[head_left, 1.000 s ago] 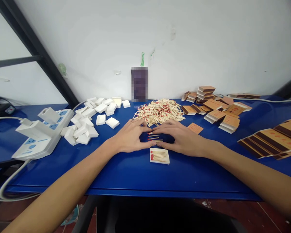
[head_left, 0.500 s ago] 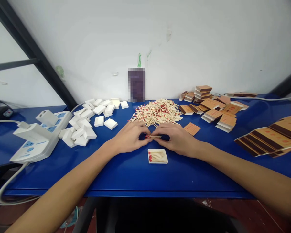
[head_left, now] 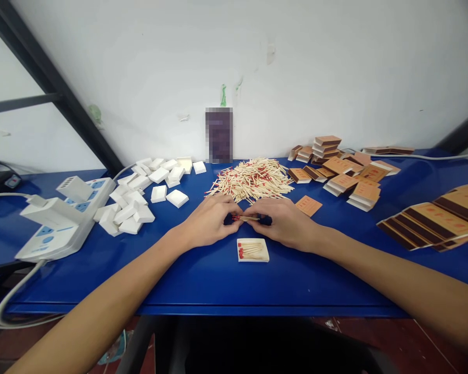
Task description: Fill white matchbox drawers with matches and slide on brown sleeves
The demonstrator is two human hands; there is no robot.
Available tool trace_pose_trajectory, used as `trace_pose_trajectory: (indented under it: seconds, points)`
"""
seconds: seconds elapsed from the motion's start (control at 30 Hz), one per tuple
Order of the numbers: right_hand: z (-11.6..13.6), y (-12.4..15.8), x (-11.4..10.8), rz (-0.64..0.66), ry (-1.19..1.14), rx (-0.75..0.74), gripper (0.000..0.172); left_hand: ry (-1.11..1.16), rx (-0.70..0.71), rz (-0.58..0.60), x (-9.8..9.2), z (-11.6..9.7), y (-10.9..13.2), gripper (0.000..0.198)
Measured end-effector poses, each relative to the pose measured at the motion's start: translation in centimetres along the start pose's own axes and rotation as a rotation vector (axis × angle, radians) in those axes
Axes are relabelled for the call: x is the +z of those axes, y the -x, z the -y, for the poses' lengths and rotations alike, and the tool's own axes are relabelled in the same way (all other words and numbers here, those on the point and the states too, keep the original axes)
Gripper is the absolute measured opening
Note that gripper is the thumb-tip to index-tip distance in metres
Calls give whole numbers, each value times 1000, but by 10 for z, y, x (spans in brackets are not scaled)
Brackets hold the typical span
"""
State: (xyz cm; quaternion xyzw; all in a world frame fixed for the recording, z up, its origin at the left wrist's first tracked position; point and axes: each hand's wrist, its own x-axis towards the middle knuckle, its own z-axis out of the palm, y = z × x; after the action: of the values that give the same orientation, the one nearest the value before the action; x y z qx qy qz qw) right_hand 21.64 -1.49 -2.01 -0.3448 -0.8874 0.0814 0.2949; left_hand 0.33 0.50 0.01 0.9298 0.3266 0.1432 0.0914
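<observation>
Between my two hands is a small bunch of matches (head_left: pixel 249 218), lying level with red heads to the left. My left hand (head_left: pixel 212 221) pinches it at the head end, and my right hand (head_left: pixel 283 221) pinches it from the other side. Just in front of my hands, a white matchbox tray (head_left: pixel 265 254) lies on the blue table with several matches inside, red heads at the left. Behind my fingers spreads a big loose pile of matches (head_left: pixel 253 179). An orange matchbox sleeve (head_left: pixel 309 205) lies flat beyond my right hand.
White matchbox trays (head_left: pixel 136 208) are heaped at the left, beside a white power strip (head_left: pixel 74 223) with plugs and cables. Orange matchbox sleeves (head_left: pixel 339 166) are piled at the back right, with a fanned row (head_left: pixel 432 221) at the far right. A blurred dark panel (head_left: pixel 219 135) stands against the wall.
Both hands stay almost in place, still pinching the matches, with only slight finger movement. The whole view has shifted very slightly.
</observation>
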Motion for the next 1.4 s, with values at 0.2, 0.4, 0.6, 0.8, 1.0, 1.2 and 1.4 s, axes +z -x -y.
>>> trace_pose_trajectory:
  seconds: [0.2,0.4,0.6,0.8,1.0,1.2,1.4]
  points:
    - [-2,2,-1,19,24,13,13,18,24,13,3,0,0,11]
    - [-3,3,3,-26,35,-37,14,16,40,7,6,0,1,9]
    - [8,0,-7,-136,-33,-27,11,141,10,-46,-4,-6,1,9]
    - [33,11,-32,25,-161,-33,9,270,147,-38,-20,-23,10,6]
    - [36,16,-27,196,-87,-132,10,178,224,128,-13,-23,15,37]
    - [34,15,-26,223,-57,-152,10,136,213,154,-9,-22,13,30]
    - [29,14,-27,203,-39,-168,11,185,202,76,-17,-11,13,40]
